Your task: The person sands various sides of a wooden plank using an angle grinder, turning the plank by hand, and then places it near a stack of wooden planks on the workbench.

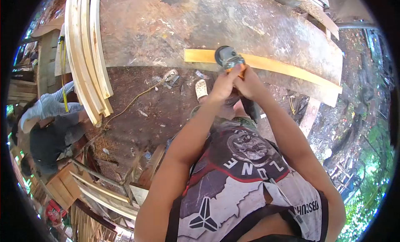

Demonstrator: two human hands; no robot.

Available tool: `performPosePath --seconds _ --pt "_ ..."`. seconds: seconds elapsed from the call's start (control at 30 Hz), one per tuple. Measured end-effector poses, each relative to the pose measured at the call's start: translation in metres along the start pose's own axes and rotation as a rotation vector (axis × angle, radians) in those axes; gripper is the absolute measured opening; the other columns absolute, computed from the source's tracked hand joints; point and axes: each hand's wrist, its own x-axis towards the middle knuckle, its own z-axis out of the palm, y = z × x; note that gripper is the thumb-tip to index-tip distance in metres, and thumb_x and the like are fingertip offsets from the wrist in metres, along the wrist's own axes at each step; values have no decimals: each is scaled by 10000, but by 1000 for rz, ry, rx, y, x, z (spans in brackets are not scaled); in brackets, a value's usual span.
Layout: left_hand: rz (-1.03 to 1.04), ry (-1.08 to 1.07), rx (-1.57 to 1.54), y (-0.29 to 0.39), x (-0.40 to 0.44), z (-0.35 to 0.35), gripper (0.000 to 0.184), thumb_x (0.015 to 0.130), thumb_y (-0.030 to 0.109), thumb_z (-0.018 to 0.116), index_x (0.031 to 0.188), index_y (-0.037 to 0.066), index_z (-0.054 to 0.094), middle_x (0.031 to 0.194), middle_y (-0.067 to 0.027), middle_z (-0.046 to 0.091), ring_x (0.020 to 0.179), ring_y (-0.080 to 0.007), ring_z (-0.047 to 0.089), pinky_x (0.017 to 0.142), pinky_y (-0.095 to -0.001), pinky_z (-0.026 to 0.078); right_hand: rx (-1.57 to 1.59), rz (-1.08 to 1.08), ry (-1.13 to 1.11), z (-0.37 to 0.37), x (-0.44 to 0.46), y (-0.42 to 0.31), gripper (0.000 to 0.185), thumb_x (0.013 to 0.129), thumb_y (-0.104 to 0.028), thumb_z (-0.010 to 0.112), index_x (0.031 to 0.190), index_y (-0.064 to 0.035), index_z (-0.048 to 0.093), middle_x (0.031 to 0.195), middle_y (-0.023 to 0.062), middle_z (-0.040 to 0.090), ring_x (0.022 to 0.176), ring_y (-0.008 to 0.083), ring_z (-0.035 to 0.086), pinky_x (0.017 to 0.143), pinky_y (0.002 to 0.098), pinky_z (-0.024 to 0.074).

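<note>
Both of my hands are closed around an angle grinder (228, 55), its disc end pointing away from me. My left hand (225, 82) grips it from the left side and my right hand (251, 82) from the right, close together. Under the grinder head lies a long yellowish wooden plank (287, 67) along the near edge of the worktable (166, 33). The disc is over the plank's left part; whether it touches the wood I cannot tell. My fingers hide most of the grinder's body.
Several long pale wooden strips (86, 46) lie across the table's left end. A cord (133, 101) runs over the dirt floor. At the left, a person in a dark shirt (48, 144) bends near a striped sleeve (54, 104). More cut wood (104, 196) is stacked at lower left.
</note>
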Motion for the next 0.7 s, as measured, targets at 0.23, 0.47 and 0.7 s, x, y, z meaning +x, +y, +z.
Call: performPosePath --seconds 0.23,0.47,0.7 --pt "-101 61 5 38 -6 -81 726 978 634 537 1290 -18 596 1145 -162 672 973 -238 702 838 -385 585 -37 -28 -122 46 32 -88 603 903 -377 660 1203 125 515 1131 331 659 1094 465 648 928 481 503" --pt "-112 32 -38 40 0 -74 671 1017 603 493 1307 5 591 1168 -152 670 1010 -246 695 843 -418 594 -128 12 -111 45 44 -77 607 875 -376 679 1194 115 519 1102 341 662 1074 464 657 906 478 520" --pt "-207 4 -48 -3 19 37 718 911 626 664 1220 -21 633 1074 -175 690 887 -266 735 717 -413 639 91 63 -10 -40 7 11 603 911 -358 656 1244 116 491 1137 287 670 1105 384 670 935 438 510"
